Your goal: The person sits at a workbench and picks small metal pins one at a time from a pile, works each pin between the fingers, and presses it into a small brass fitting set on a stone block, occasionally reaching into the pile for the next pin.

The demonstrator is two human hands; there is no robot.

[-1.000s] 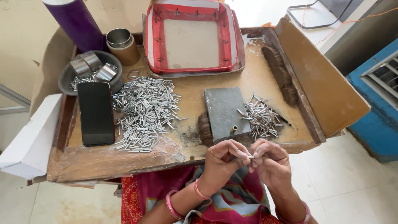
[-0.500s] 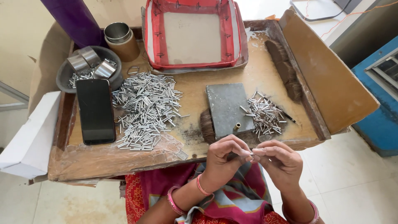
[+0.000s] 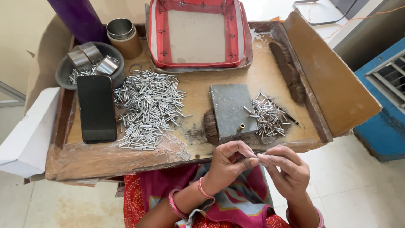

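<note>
My left hand (image 3: 230, 162) and my right hand (image 3: 283, 169) meet fingertip to fingertip just below the front edge of the wooden work tray (image 3: 126, 162). Between the fingertips they pinch a thin small metal piece (image 3: 254, 158), too small to make out clearly. Right above the hands lies a grey metal block (image 3: 230, 107) with a short brass tube standing on it. A small heap of thin metal tubes (image 3: 268, 118) lies to the block's right. A larger heap of metal tubes (image 3: 147, 107) spreads to its left.
A black phone (image 3: 96, 109) lies at the tray's left. Behind it are a dark bowl (image 3: 67, 67) with metal pieces, a round tin (image 3: 122, 33) and a purple cylinder (image 3: 74, 17). A red-edged cardboard tray (image 3: 198, 33) sits at the back, a white box (image 3: 27, 135) at far left.
The view has drifted slightly. My hands stay together at the tray's front edge, fingers shifting a little on the small piece.
</note>
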